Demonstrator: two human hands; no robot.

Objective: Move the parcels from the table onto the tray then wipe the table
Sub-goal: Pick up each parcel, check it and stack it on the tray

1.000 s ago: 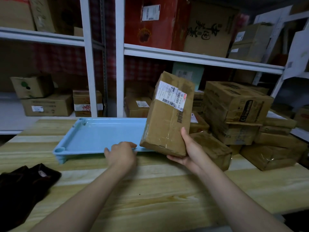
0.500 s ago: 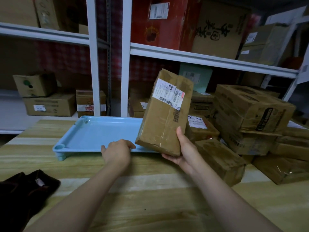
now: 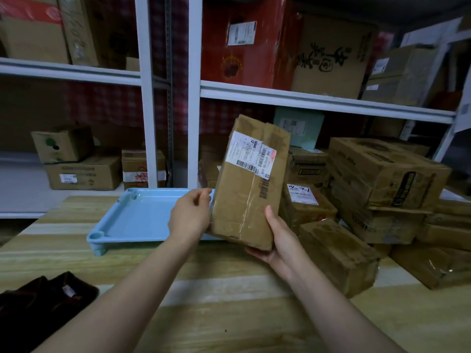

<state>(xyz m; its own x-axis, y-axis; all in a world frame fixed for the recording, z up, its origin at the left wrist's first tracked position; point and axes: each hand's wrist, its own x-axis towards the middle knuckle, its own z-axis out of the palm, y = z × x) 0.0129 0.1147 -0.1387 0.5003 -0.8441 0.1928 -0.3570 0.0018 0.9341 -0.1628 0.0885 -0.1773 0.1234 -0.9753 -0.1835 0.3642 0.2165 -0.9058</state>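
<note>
One tilted parcel (image 3: pixel 249 189), gripped by left hand (image 3: pixel 190 215) and right hand (image 3: pixel 280 240), hides the tray's (image 3: pixel 132 220) right end.

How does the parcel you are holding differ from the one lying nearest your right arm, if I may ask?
The held parcel stands tilted in the air, gripped from below by the right hand; the lying parcel rests flat on the table, untouched. The held parcel shows a white barcode label; the lying parcel shows none on its visible faces. Both are brown cardboard boxes.

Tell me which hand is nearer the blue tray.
Left. The left hand hovers over the tray's front right part; the right hand sits further right, gripping the parcel's bottom corner.
</note>
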